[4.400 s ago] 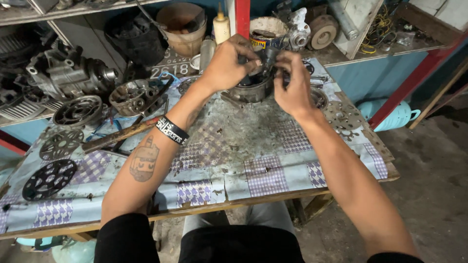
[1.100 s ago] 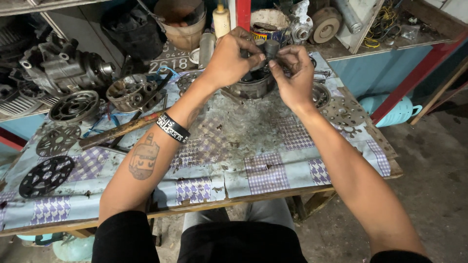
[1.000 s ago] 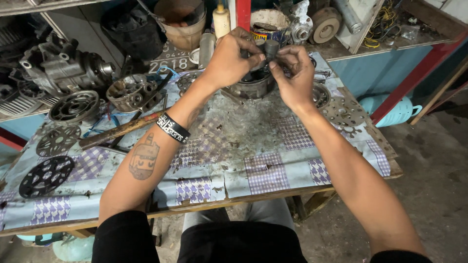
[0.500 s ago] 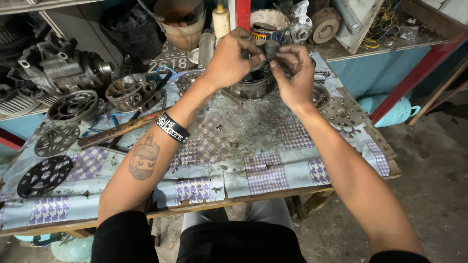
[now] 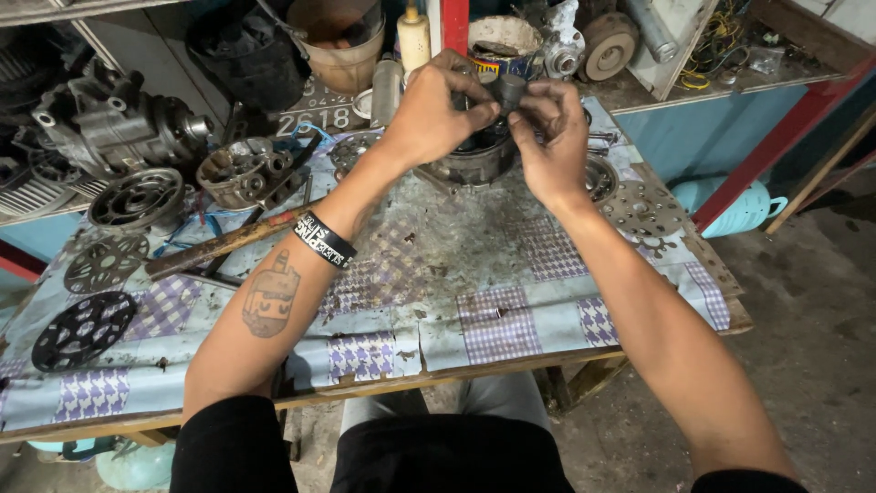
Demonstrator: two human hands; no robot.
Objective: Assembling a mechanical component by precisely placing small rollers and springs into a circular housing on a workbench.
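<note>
Pinched between the fingertips of the left hand (image 5: 436,111) and the right hand (image 5: 547,137): a small dark cylindrical part (image 5: 511,89), held just above a round metal housing (image 5: 474,162) at the far middle of the table (image 5: 511,310). Both hands closed on that part, thumbs and forefingers meeting around it. Inside the housing, dark greasy shapes, too shadowed to tell apart. Just right of the housing, partly hidden by the right wrist, a shallow round metal dish (image 5: 602,178); beyond it, flat on the cloth, a perforated metal disc (image 5: 643,212). Behind the hands, an open tin can (image 5: 497,46) with a grimy whitish inside, contents unclear, and a cream squeeze bottle (image 5: 413,36) standing upright. Further left, a brown bucket (image 5: 339,41) with something reddish at the bottom, beside a black pot (image 5: 242,55). Left on the table: an opened compressor casing (image 5: 248,175) showing internal parts, a wooden-handled tool (image 5: 224,245), a black clutch plate (image 5: 84,329).
</note>
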